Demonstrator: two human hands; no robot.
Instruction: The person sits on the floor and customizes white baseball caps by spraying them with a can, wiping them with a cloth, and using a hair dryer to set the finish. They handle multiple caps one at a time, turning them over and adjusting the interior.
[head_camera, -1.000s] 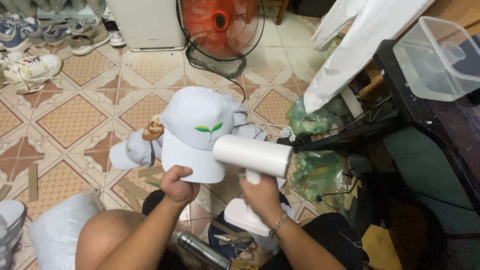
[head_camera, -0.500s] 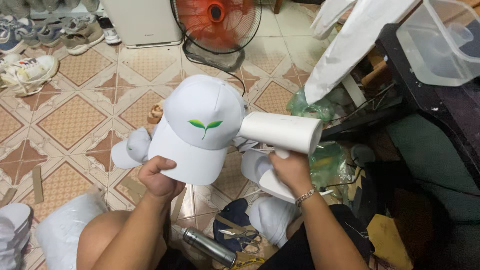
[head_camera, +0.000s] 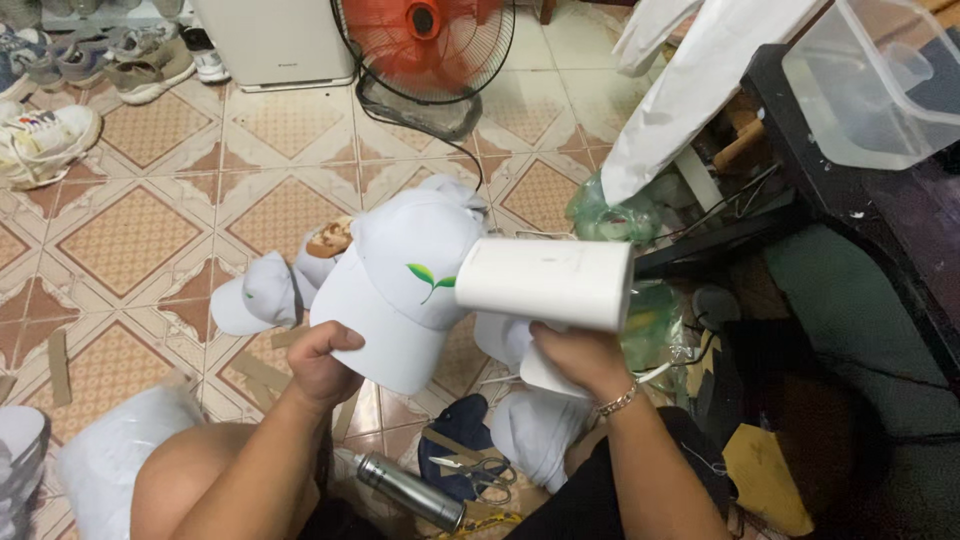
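My left hand (head_camera: 322, 362) grips the brim of a white cap (head_camera: 400, 290) with a small green leaf mark on its front. My right hand (head_camera: 578, 358) holds the handle of a white handheld device (head_camera: 545, 283), shaped like a thick cylinder, whose left end points at the side of the cap, close to the leaf mark. The cap is held up over the tiled floor, brim toward me.
More white caps (head_camera: 255, 295) lie on the floor behind and below. A metal flask (head_camera: 410, 492) and scissors (head_camera: 478, 470) lie near my legs. An orange fan (head_camera: 425, 40), shoes (head_camera: 45, 140), a clear plastic tub (head_camera: 880, 85) on a dark table and a white bag (head_camera: 110, 460) surround me.
Both hands have moved to the right with the cap and the white device. The device's end has come closer to the cap's side.
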